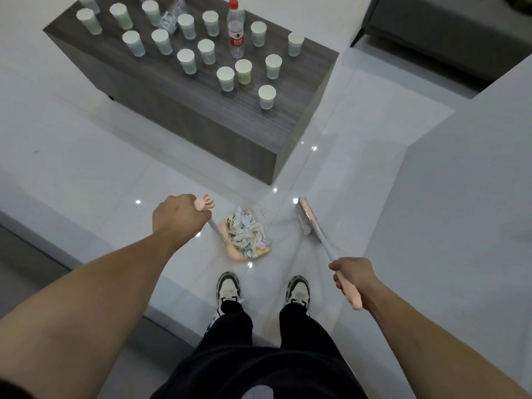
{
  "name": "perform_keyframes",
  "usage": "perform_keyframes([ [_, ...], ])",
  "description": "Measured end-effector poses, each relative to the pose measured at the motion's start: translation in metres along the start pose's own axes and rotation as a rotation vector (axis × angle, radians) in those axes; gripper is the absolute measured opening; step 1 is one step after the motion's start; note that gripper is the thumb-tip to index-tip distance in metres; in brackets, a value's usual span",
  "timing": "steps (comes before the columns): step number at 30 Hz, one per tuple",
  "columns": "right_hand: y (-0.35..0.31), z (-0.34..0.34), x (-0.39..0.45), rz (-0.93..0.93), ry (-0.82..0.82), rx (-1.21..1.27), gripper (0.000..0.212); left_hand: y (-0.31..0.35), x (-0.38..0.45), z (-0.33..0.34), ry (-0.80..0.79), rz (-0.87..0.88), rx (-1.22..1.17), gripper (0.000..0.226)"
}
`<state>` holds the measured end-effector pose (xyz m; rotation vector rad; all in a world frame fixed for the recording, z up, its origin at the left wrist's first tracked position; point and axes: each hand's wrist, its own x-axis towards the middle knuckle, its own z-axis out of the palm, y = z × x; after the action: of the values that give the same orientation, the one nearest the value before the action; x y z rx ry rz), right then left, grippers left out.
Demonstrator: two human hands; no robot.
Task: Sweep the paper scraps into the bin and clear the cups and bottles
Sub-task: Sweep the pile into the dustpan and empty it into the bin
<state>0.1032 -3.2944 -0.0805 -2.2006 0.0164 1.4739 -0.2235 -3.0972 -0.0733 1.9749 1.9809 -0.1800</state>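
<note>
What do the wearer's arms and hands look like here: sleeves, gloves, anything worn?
Both forearms are bare up to the frame edge: no sleeves in view. The left hand and right hand have no gloves, and no watch, ring or wristband shows. No markings can be seen. Lower down the person wears black trousers and black-and-white sneakers.

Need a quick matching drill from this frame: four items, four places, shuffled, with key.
Items:
1. dustpan
2. broom
3. bottle with red cap
4. paper scraps

Places:
A. standing on the dark table among cups
B. handle in the right hand
C. piled in the dustpan
D. on the floor, handle in the left hand

Pairs: 1-D, 2-B, 3-A, 4-C
</note>
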Motion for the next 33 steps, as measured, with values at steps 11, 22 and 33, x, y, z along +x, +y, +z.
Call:
perform_keyframes([
  [11,0.003,0.068,0.002,-0.047,-0.233,-0.145,0.003,-0.016,-0.018,0.02,0.019,-0.055,0.002,0.03],
  [22,-0.009,0.082,-0.029,-0.034,-0.333,-0.22,0.006,-0.03,-0.032,0.02,0.053,-0.08,-0.056,0.034],
  [33,-0.104,0.196,-0.094,-0.26,-0.516,-0.596,0.023,-0.157,-0.055,-0.073,0.356,-0.424,-0.254,0.043],
])
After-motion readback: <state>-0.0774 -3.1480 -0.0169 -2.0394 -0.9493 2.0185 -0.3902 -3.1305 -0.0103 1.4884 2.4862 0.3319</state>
